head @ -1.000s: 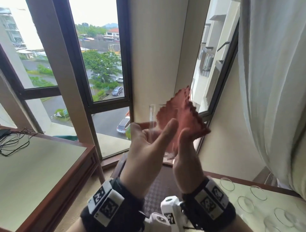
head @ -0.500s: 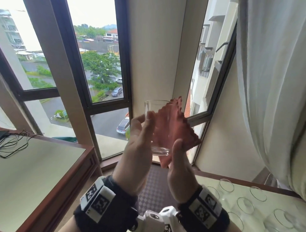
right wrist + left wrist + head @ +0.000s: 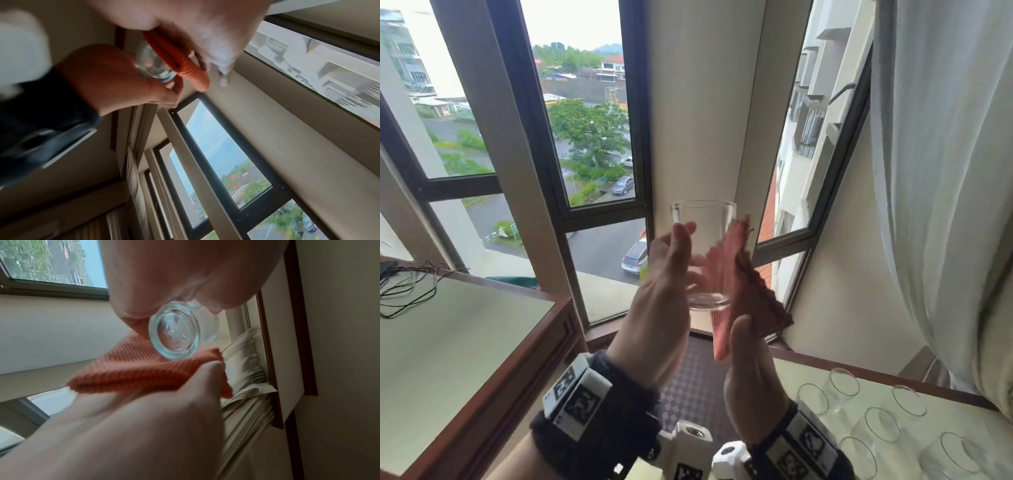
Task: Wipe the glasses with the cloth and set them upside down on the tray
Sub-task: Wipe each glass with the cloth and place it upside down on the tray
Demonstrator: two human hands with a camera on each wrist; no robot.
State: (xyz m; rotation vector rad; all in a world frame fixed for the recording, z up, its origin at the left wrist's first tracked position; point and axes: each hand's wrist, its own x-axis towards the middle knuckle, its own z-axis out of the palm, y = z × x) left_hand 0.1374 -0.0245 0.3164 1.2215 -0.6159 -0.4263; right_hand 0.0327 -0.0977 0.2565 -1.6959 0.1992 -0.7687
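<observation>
My left hand [image 3: 667, 284] holds a clear tumbler [image 3: 703, 219] upright at chest height in front of the window, thumb on its near side. My right hand [image 3: 750, 370] grips a rust-orange waffle cloth [image 3: 743, 291] and presses it against the tumbler's right side. From the left wrist view the glass's thick base [image 3: 174, 332] faces the camera, with the folded cloth [image 3: 133, 369] beside it under my right hand [image 3: 144, 426]. The right wrist view has the cloth [image 3: 185, 68] bunched against the glass [image 3: 152, 65], which my left hand [image 3: 115, 78] holds.
Several more clear glasses [image 3: 880, 425] stand on a glass-topped table [image 3: 808, 373] at the lower right. A wooden desk [image 3: 465, 342] with black cables [image 3: 407, 287] is at the left. A white curtain [image 3: 945, 171] hangs on the right. A dark checkered surface [image 3: 695, 387] lies below my hands.
The tumbler has turned from tilted to upright. The cloth, which stuck up above the glass, has come down along its right side.
</observation>
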